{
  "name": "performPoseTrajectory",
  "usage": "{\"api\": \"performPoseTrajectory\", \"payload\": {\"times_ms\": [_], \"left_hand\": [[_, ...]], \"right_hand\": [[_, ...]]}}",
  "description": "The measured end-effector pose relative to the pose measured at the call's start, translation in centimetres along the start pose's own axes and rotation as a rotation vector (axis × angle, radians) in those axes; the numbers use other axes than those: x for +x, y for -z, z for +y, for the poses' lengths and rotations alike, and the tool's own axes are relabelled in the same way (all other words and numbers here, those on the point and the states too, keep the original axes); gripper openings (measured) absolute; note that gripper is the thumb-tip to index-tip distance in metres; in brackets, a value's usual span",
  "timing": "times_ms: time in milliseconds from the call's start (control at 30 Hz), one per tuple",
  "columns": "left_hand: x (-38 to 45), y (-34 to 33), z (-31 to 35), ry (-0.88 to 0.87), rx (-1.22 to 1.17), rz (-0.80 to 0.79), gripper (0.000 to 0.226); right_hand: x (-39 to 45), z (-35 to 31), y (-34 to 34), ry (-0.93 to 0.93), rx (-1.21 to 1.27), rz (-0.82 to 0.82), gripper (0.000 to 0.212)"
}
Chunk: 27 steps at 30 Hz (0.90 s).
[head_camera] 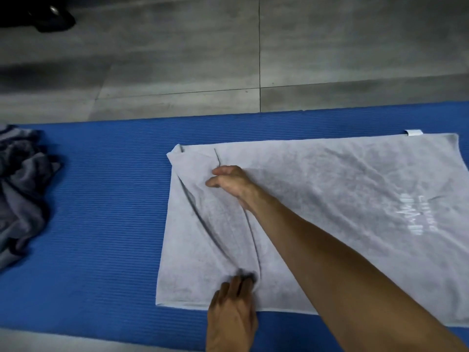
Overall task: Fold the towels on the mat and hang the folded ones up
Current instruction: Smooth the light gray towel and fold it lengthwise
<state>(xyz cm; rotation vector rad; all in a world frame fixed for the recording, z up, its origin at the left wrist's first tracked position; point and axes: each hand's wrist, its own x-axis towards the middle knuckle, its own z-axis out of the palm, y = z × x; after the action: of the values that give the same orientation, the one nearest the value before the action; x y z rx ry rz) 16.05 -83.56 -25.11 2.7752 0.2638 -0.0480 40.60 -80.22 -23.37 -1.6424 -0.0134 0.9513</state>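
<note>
A light grey towel (342, 199) lies spread on the blue mat (101, 199), with pale lettering near its right end and a white loop tag (413, 132) on its far edge. My right hand (228, 184) reaches across it and pinches the cloth near the far left corner with curled fingers. At the near edge, my left hand (232, 308) pinches the towel with its fingertips. Raised creases run through the cloth from one hand to the other. The towel's right end runs out of view.
A crumpled pile of grey and dark towels (20, 194) sits at the mat's left end. Grey floor tiles (253, 59) lie beyond the mat. A dark shoe (48, 16) shows at the top left corner.
</note>
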Motion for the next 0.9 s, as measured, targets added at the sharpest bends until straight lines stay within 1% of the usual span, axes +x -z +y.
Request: {"api": "performPoseTrajectory", "payload": {"times_ms": [67,167,233,267,300,367,433,533,600,667,733,800,867,900], "left_hand": [[0.1,0.4,0.2,-0.016,0.003,0.044,0.034],[0.1,0.8,1.1,-0.104,-0.004,0.154,0.034],[0.3,0.5,2.7,-0.173,-0.036,0.232,0.038],[0.4,0.2,4.0,-0.201,-0.065,0.24,0.04],[0.5,0.0,5.4,-0.23,-0.096,0.232,0.038],[0.6,-0.9,8.9,-0.311,-0.149,0.178,0.025],[0.6,-2.3,12.2,-0.355,-0.196,0.117,0.026],[1.2,-4.0,16.2,-0.385,-0.251,0.071,0.026],[1.8,-4.2,18.0,-0.418,-0.289,-0.027,0.03],[2.3,-4.2,19.0,-0.448,-0.278,-0.155,0.033],[2.4,-4.5,19.4,-0.459,-0.226,-0.228,0.029],[2.0,-4.5,18.8,-0.453,-0.206,-0.25,0.026],[1.7,-4.1,16.9,-0.385,-0.214,-0.233,0.027],[1.6,-3.8,15.6,-0.337,-0.211,-0.198,0.029]], "right_hand": [[-0.2,-0.5,0.5,0.056,0.08,0.026,0.047],[-2.3,-0.5,3.7,0.231,0.195,0.119,0.048],[-4.0,0.3,7.4,0.341,0.186,0.185,0.049],[-5.0,1.0,9.6,0.37,0.166,0.216,0.05],[-5.9,1.7,11.6,0.376,0.135,0.245,0.051],[-7.5,3.2,15.5,0.349,0.079,0.311,0.052],[-8.5,4.5,18.3,0.33,0.025,0.351,0.054],[-9.4,5.6,21.6,0.363,-0.136,0.344,0.059],[-9.9,5.9,23.4,0.355,-0.236,0.358,0.059],[-10.4,5.9,24.8,0.274,-0.217,0.36,0.059],[-10.8,5.4,25.5,0.115,-0.092,0.326,0.056],[-10.8,4.6,25.7,-0.008,-0.012,0.297,0.05],[-10.1,3.4,25.5,-0.026,-0.019,0.316,0.047],[-9.7,2.8,25.4,-0.021,-0.025,0.33,0.047]]}}
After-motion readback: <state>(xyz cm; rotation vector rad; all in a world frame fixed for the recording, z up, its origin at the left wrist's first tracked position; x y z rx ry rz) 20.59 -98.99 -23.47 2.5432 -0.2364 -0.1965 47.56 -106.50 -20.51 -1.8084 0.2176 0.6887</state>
